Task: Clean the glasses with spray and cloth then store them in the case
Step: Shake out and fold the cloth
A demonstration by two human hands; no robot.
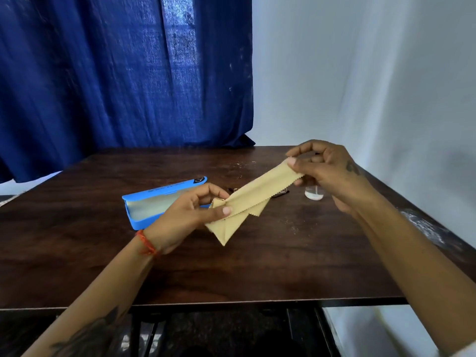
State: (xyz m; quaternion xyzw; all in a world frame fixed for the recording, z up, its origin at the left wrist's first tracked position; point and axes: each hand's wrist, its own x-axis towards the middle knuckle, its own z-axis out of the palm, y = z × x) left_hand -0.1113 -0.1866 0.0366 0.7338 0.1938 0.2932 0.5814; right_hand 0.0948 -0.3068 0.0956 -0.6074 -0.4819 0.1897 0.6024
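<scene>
Left hand (185, 215) and right hand (319, 171) stretch cloth (253, 199) seemingly taut, slanting up-right.

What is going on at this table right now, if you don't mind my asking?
A person is holding a beige cleaning cloth stretched between both hands above a dark wooden table: left hand at the lower end, right hand at the upper. An open blue glasses case lies behind the left hand. The glasses lie mostly hidden behind the cloth, beside a small clear bottle.
</scene>
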